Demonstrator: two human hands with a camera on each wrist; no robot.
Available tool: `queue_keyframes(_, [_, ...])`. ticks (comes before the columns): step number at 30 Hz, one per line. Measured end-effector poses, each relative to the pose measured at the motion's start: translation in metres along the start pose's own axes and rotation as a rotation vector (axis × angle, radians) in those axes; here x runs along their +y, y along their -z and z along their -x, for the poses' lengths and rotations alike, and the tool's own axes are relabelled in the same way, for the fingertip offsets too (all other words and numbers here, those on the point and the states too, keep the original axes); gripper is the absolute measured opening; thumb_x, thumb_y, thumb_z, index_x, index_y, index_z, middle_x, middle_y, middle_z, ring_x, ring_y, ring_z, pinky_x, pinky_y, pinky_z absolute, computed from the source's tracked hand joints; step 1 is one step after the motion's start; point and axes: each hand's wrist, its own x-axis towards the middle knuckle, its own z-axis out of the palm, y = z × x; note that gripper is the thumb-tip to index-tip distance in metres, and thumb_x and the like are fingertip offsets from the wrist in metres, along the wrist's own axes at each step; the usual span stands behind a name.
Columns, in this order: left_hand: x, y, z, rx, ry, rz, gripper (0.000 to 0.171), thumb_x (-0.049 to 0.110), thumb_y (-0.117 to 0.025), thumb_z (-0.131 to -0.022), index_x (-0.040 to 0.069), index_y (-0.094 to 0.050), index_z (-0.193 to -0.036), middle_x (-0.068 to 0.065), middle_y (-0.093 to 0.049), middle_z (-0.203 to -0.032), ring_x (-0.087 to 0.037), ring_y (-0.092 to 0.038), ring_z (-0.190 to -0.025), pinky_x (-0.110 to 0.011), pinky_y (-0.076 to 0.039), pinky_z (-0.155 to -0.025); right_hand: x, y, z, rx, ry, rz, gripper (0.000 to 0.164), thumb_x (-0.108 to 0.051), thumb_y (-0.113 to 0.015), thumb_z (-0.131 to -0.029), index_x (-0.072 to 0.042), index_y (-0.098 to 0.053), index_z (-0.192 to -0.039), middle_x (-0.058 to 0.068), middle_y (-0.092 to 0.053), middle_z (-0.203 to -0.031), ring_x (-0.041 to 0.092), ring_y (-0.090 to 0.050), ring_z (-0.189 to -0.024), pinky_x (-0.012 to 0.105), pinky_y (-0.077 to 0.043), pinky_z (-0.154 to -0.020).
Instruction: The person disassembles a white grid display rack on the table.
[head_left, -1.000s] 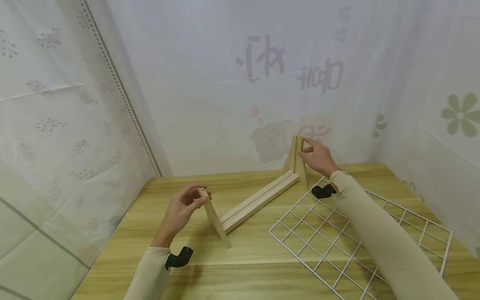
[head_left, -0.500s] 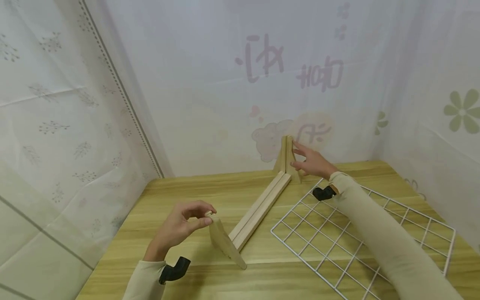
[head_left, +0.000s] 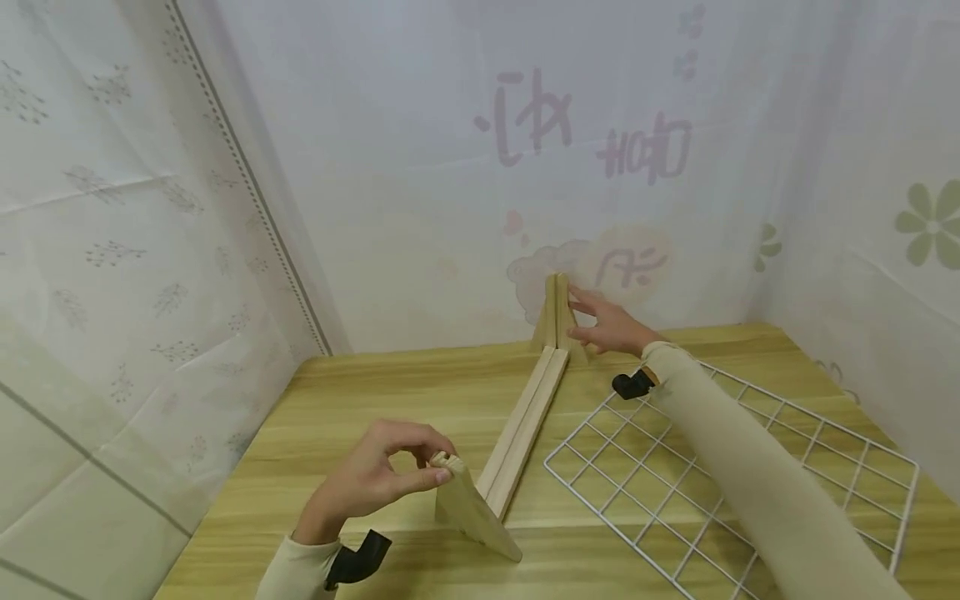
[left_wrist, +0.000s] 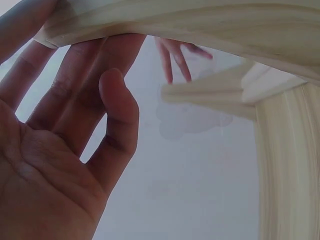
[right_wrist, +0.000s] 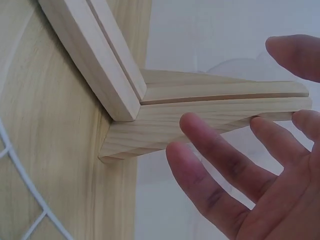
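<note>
A pale wooden stand has a long grooved bar (head_left: 525, 425) low across the table, with a tapered upright at each end. My left hand (head_left: 367, 475) pinches the top of the near upright (head_left: 480, 517) between thumb and fingers; this upright leans a little. At the far end, my right hand (head_left: 611, 325) is beside the grooved far upright (head_left: 551, 312), its fingers spread and extended. In the right wrist view some fingertips touch the edge of that upright (right_wrist: 225, 105), and the thumb stands apart from it.
A white wire grid panel (head_left: 637, 546) lies flat on the wood-grain table (head_left: 360, 392), right of the stand and partly under my right forearm. A printed white curtain (head_left: 420, 208) hangs behind the table's back edge.
The stand has turned on the table: its near end has come toward me and to the right, its far end has shifted left. Both hands have moved along with it.
</note>
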Motion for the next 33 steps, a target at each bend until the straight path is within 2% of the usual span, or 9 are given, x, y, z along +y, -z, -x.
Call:
queue_keyframes(7, [0.010,-0.013,-0.006,-0.013,-0.051,-0.023,0.015,0.011,-0.075,-0.091,0.020,-0.072,-0.103,0.003,-0.075,-0.086,0.002,-0.063,-0.074,-0.023,-0.057,-0.068,-0.007,-0.008,-0.008,-0.013,0.003,0.014,0.086,-0.025,-0.058,-0.102,-0.025,0.003,-0.163,0.017,-0.024,-0.166,0.035,-0.072,-0.102,0.042,-0.060,-0.073])
queue_keyframes(12, [0.014,-0.018,-0.011,-0.020,-0.074,-0.038,0.012,0.013,-0.073,-0.093,0.018,-0.073,-0.104,0.002,-0.076,-0.085,0.003,-0.064,-0.073,-0.020,-0.057,-0.067,-0.007,-0.016,-0.012,-0.017,-0.017,-0.020,0.087,-0.025,-0.059,-0.102,-0.025,0.004,-0.163,0.015,-0.025,-0.166,0.026,-0.072,-0.095,0.043,-0.059,-0.076])
queue_keyframes(15, [0.015,-0.022,-0.013,0.000,-0.117,-0.093,0.011,0.013,-0.072,-0.093,0.015,-0.074,-0.104,0.004,-0.075,-0.082,0.005,-0.063,-0.071,-0.014,-0.055,-0.064,-0.004,-0.022,-0.012,-0.039,-0.032,-0.037,0.090,-0.027,-0.059,-0.102,-0.024,0.007,-0.162,0.012,-0.024,-0.167,0.031,-0.072,-0.101,0.046,-0.059,-0.080])
queue_keyframes(19, [0.015,-0.029,-0.015,0.046,-0.192,-0.152,0.010,0.012,-0.071,-0.094,0.014,-0.074,-0.103,0.005,-0.073,-0.078,0.005,-0.059,-0.069,-0.007,-0.049,-0.059,0.003,-0.027,-0.011,-0.072,-0.036,-0.039,0.092,-0.029,-0.060,-0.101,-0.021,0.008,-0.162,0.012,-0.025,-0.167,0.038,-0.069,-0.108,0.043,-0.060,-0.074])
queue_keyframes(22, [0.015,-0.032,-0.015,0.085,-0.228,-0.169,0.008,0.011,-0.071,-0.094,0.015,-0.074,-0.100,0.005,-0.074,-0.079,0.005,-0.061,-0.069,-0.004,-0.046,-0.056,0.006,-0.025,-0.007,-0.106,-0.035,-0.029,0.087,-0.029,-0.058,-0.102,-0.015,0.003,-0.163,0.018,-0.030,-0.164,0.036,-0.071,-0.103,0.041,-0.059,-0.070])
queue_keyframes(26, [0.017,-0.035,-0.016,0.134,-0.284,-0.217,0.006,0.011,-0.071,-0.094,0.015,-0.074,-0.096,0.004,-0.076,-0.081,0.005,-0.066,-0.068,-0.002,-0.044,-0.054,0.009,-0.016,0.009,-0.188,-0.072,0.061,0.076,-0.030,-0.054,-0.104,-0.006,-0.012,-0.161,0.024,-0.039,-0.157,0.036,-0.070,-0.101,0.042,-0.060,-0.072])
queue_keyframes(28, [0.018,-0.037,-0.017,0.143,-0.313,-0.238,0.005,0.012,-0.071,-0.094,0.015,-0.074,-0.095,0.004,-0.076,-0.081,0.004,-0.067,-0.067,-0.001,-0.043,-0.055,0.009,-0.012,0.022,-0.241,-0.093,0.145,0.070,-0.030,-0.055,-0.103,-0.001,-0.021,-0.158,0.027,-0.044,-0.153,0.037,-0.070,-0.102,0.041,-0.060,-0.072])
queue_keyframes(30, [0.019,-0.039,-0.019,0.147,-0.330,-0.248,0.004,0.013,-0.070,-0.094,0.014,-0.074,-0.095,0.004,-0.076,-0.079,0.004,-0.066,-0.065,-0.001,-0.043,-0.055,0.008,-0.009,0.038,-0.288,-0.081,0.231,0.066,-0.029,-0.058,-0.102,0.003,-0.031,-0.153,0.030,-0.052,-0.145,0.037,-0.070,-0.101,0.042,-0.061,-0.073])
queue_keyframes(33, [0.020,-0.043,-0.020,0.147,-0.348,-0.247,0.005,0.013,-0.070,-0.095,0.013,-0.074,-0.093,0.005,-0.074,-0.075,0.005,-0.064,-0.063,0.000,-0.042,-0.055,0.011,-0.007,0.068,-0.302,-0.045,0.363,0.059,-0.029,-0.064,-0.098,0.005,-0.046,-0.143,0.029,-0.063,-0.130,0.038,-0.069,-0.104,0.046,-0.059,-0.082])
